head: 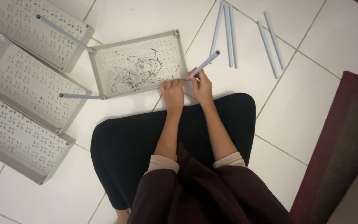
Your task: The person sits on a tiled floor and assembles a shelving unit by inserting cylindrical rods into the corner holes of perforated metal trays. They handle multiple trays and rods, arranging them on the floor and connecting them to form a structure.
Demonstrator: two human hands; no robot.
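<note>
Clamping a grey pole point(204, 64), right hand point(201, 85); left hand point(172, 91) presses tray point(104, 79) corner, its grip unclear; spare poles point(228, 35) nearby

Trays, tubes and a rug on white tile

We are looking down at a white tiled floor point(146, 16) with thin brown grout lines. A grey perforated tray point(139, 64), scribbled on in dark ink, is lying flat on it just ahead of our knees, and three more grey perforated trays point(25, 87) are resting side by side at the left, overlapping one another. Three pale blue tubes point(225, 35) are lying close together beyond the scribbled tray, with two more pale blue tubes point(271, 41) a little to their right. A dark red rug point(344, 145) is covering the tiles along the right edge.
</note>
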